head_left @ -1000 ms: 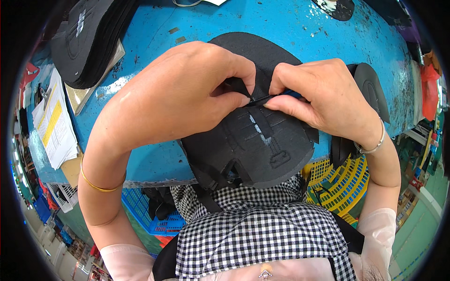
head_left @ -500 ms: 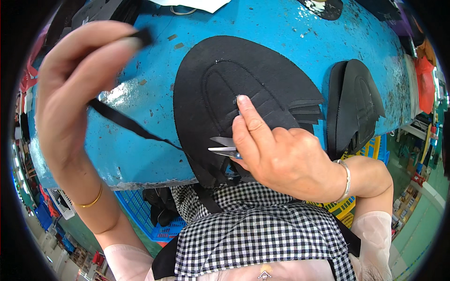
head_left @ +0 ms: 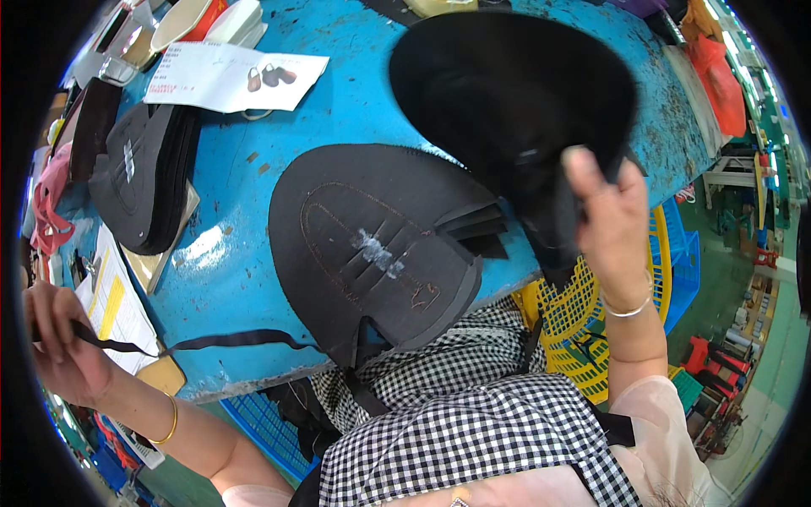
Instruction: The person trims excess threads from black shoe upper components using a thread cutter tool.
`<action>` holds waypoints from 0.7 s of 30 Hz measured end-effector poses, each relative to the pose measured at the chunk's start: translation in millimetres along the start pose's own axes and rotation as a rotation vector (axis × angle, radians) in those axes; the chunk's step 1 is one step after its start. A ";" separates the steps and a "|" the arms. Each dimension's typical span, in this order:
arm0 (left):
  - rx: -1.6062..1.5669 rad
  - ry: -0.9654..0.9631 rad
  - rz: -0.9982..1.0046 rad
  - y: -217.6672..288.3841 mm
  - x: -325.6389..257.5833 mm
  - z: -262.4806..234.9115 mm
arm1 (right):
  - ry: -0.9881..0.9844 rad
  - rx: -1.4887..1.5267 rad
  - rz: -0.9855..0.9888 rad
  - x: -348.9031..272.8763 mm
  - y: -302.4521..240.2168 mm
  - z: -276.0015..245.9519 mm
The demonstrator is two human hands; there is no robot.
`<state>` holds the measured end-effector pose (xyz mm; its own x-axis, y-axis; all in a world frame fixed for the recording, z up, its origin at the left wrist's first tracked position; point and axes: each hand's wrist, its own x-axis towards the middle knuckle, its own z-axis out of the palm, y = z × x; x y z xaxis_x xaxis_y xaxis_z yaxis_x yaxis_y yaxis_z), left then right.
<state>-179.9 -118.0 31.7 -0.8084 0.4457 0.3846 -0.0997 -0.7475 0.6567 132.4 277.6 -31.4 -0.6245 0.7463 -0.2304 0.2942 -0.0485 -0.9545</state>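
Observation:
A black cut-out shoe upper piece point(head_left: 507, 76), smeared by motion, hangs above the right of the table with my right hand point(head_left: 612, 224) closed on its narrow end. Low at the left, my left hand point(head_left: 63, 346) is closed around a black elastic strap point(head_left: 241, 340). That strap runs across the table edge to the near corner of a stack of black upper pieces point(head_left: 304, 186). The stack's top piece carries brown curved stitching, slits and a whitish patch point(head_left: 376, 253). No scissors show; the lifted piece and my fingers may hide them.
Another stack of dark upper pieces point(head_left: 135, 190) lies at the left of the blue table point(head_left: 245, 287). Behind it is a printed sheet point(head_left: 232, 80); nearer are papers on a clipboard point(head_left: 118, 304). A yellow basket point(head_left: 562, 308) and a blue basket point(head_left: 270, 431) stand below the front edge.
My right hand has lifted a black piece off the stack toward the far right, uncovering one with a whitish patch. My left hand has moved down and left with the strap. The scissors have gone from sight.

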 end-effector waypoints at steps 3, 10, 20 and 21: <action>0.710 -0.027 -0.146 -46.3 -22.7 13.3 | 0.247 0.377 -0.033 9.3 11.4 -20.7; 0.840 -0.331 -0.741 -118.2 -12.7 82.5 | 0.146 0.195 0.225 11.4 56.4 -136.2; 0.988 -0.672 -0.863 -173.0 -3.9 124.9 | 0.045 -0.653 -0.310 46.3 33.5 -109.5; 0.988 -0.662 -0.865 -174.1 -4.1 126.1 | -0.026 -0.700 -0.290 51.9 32.1 -94.3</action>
<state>-86.1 72.4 -2.4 -0.2704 0.9119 -0.3087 0.2449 0.3752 0.8940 177.7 377.5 -56.2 -0.7615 0.6482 -0.0009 0.5003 0.5869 -0.6366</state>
